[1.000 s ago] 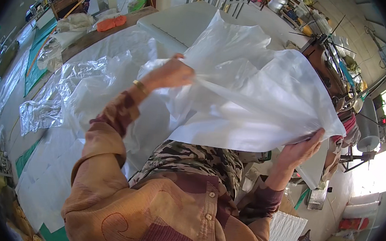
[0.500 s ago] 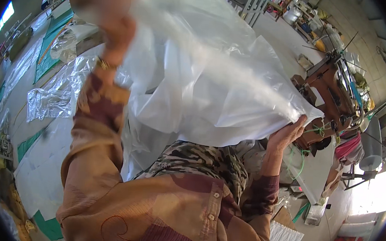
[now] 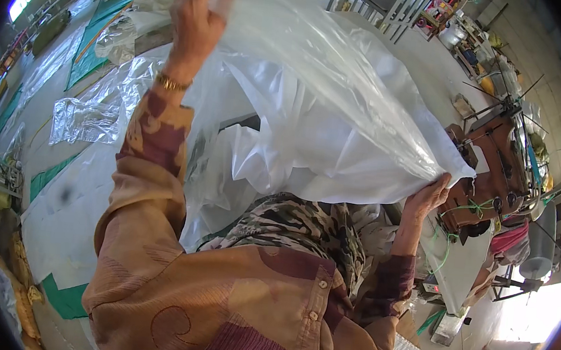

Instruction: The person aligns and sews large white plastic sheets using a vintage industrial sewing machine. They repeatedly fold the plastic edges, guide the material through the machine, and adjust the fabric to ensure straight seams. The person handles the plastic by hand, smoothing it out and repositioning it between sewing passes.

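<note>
Raised at the upper left, my left hand (image 3: 199, 24) is closed at the edge of a clear plastic sheet (image 3: 330, 66), its fingertips slightly blurred. The film runs slantwise from there down to my right hand (image 3: 427, 196), which pinches its gathered corner. Under the film hangs a white sheet (image 3: 342, 160), its tip also at my right hand and its lower edge over my lap. Just beyond my right fingers stands a brown sewing machine (image 3: 488, 170) with green thread (image 3: 476, 207) on it.
Crumpled clear film (image 3: 95, 119) and green sheeting (image 3: 95, 42) lie on the floor to the left. Metal railings (image 3: 408, 13) stand at the far side. A pink cloth (image 3: 507, 240) hangs beyond the machine at the right.
My left hand has shifted a little right, and the clear film now stretches as a wider band between my hands. The right hand keeps its hold at the corner. The whole view has tilted slightly.
</note>
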Action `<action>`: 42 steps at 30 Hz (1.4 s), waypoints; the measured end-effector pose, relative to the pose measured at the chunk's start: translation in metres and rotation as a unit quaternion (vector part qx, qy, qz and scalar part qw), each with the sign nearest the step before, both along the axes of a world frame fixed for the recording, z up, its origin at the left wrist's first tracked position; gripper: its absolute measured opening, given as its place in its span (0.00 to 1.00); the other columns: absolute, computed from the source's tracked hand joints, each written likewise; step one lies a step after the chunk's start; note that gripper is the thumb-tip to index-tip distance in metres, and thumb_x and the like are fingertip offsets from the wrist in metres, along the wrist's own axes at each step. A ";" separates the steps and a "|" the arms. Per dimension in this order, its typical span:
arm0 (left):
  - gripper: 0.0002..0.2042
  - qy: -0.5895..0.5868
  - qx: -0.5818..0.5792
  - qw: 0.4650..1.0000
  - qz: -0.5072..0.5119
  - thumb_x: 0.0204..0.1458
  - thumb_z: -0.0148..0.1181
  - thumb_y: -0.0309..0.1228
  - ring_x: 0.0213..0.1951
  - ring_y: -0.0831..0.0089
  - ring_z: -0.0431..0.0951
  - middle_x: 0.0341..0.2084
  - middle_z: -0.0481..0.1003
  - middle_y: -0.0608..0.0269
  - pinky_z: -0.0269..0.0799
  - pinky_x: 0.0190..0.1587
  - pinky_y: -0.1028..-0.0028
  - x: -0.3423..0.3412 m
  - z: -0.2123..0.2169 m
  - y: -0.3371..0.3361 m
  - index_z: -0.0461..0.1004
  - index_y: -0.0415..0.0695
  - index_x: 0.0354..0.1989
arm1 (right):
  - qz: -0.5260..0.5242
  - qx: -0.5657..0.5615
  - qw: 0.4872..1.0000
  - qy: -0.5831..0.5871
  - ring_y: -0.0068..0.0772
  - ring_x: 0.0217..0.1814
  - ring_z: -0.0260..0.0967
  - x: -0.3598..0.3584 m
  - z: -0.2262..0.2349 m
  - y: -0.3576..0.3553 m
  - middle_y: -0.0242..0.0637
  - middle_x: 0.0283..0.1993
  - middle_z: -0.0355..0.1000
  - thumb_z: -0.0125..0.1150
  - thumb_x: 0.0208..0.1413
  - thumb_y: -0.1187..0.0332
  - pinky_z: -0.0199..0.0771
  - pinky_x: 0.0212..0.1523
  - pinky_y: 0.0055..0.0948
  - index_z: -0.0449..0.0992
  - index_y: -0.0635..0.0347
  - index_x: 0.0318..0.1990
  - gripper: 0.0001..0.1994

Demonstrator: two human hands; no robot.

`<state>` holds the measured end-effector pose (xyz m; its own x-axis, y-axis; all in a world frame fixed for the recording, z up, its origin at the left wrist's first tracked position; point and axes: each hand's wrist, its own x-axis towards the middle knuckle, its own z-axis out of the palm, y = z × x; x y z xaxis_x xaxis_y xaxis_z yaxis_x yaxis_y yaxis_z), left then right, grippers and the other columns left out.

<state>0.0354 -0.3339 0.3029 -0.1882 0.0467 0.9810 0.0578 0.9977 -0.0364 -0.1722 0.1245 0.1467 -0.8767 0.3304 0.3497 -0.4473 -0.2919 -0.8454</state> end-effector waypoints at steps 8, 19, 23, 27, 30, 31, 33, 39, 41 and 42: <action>0.08 -0.448 0.097 0.885 -0.080 0.47 0.56 0.20 0.39 0.60 0.79 0.32 0.79 0.51 0.73 0.47 0.66 0.019 -0.065 -0.086 0.77 0.37 0.36 | 0.035 0.018 0.999 -0.022 0.27 0.44 0.70 -0.007 -0.004 -0.009 0.36 0.45 0.73 0.55 0.65 0.56 0.73 0.47 0.29 0.72 0.66 0.51 0.19; 0.09 -0.496 0.039 0.867 -0.024 0.43 0.54 0.19 0.27 0.65 0.75 0.23 0.76 0.52 0.71 0.35 0.64 0.046 -0.077 -0.067 0.76 0.35 0.34 | 0.034 0.033 0.996 -0.076 0.25 0.40 0.69 0.005 -0.003 -0.017 0.34 0.41 0.72 0.54 0.64 0.56 0.72 0.42 0.29 0.72 0.67 0.48 0.19; 0.17 -0.411 0.247 0.877 -0.024 0.38 0.49 0.13 0.32 0.72 0.77 0.28 0.78 0.62 0.72 0.37 0.72 0.048 -0.029 -0.150 0.78 0.37 0.37 | 0.033 0.043 0.996 -0.076 0.27 0.41 0.69 -0.011 -0.018 -0.003 0.36 0.41 0.72 0.55 0.64 0.55 0.72 0.43 0.29 0.72 0.67 0.49 0.20; 0.23 -0.281 0.239 0.924 0.105 0.39 0.48 0.12 0.39 0.72 0.79 0.37 0.80 0.64 0.73 0.44 0.77 0.065 0.037 -0.203 0.78 0.39 0.46 | 0.020 0.024 0.998 -0.056 0.29 0.43 0.70 -0.015 -0.019 -0.008 0.38 0.43 0.73 0.55 0.64 0.56 0.73 0.45 0.29 0.72 0.67 0.49 0.20; 0.20 -0.292 0.199 0.932 0.082 0.42 0.52 0.18 0.40 0.65 0.80 0.40 0.80 0.57 0.74 0.46 0.69 0.072 -0.012 -0.198 0.76 0.40 0.47 | 0.013 -0.006 0.997 -0.079 0.31 0.43 0.71 -0.018 -0.020 -0.005 0.40 0.44 0.73 0.55 0.64 0.56 0.74 0.45 0.31 0.72 0.68 0.49 0.20; 0.17 -0.305 0.142 0.936 0.100 0.43 0.54 0.21 0.39 0.62 0.80 0.38 0.80 0.55 0.74 0.45 0.65 0.074 -0.047 -0.202 0.77 0.40 0.44 | 0.012 -0.014 0.995 -0.096 0.31 0.44 0.71 -0.020 -0.021 -0.004 0.41 0.45 0.73 0.55 0.64 0.56 0.75 0.44 0.32 0.72 0.68 0.49 0.20; 0.11 -0.472 0.127 0.851 0.190 0.42 0.56 0.24 0.37 0.54 0.79 0.37 0.79 0.49 0.73 0.45 0.60 0.088 -0.072 -0.183 0.78 0.39 0.35 | 0.010 -0.025 0.994 -0.109 0.32 0.43 0.72 -0.017 -0.016 -0.006 0.41 0.45 0.73 0.56 0.64 0.56 0.75 0.44 0.32 0.72 0.68 0.49 0.20; 0.19 -0.383 0.132 0.887 0.223 0.36 0.56 0.17 0.45 0.57 0.80 0.39 0.81 0.53 0.73 0.53 0.68 0.140 -0.024 -0.243 0.80 0.42 0.40 | 0.059 -0.013 0.994 -0.089 0.33 0.43 0.73 -0.034 -0.018 -0.016 0.41 0.44 0.73 0.57 0.63 0.57 0.76 0.44 0.33 0.71 0.68 0.47 0.20; 0.21 -0.193 0.074 0.960 0.187 0.42 0.52 0.16 0.45 0.62 0.80 0.42 0.81 0.57 0.73 0.51 0.72 0.139 0.057 -0.167 0.80 0.45 0.46 | 0.052 -0.029 0.994 -0.093 0.33 0.42 0.73 -0.031 -0.020 -0.012 0.41 0.44 0.73 0.57 0.63 0.57 0.76 0.43 0.32 0.71 0.68 0.47 0.19; 0.18 -0.109 0.130 0.956 0.240 0.47 0.52 0.19 0.45 0.62 0.81 0.43 0.81 0.56 0.73 0.52 0.69 0.145 0.081 -0.105 0.80 0.44 0.47 | 0.046 -0.036 0.993 -0.101 0.33 0.43 0.73 -0.027 -0.016 -0.013 0.41 0.44 0.73 0.57 0.63 0.57 0.76 0.43 0.32 0.71 0.68 0.46 0.19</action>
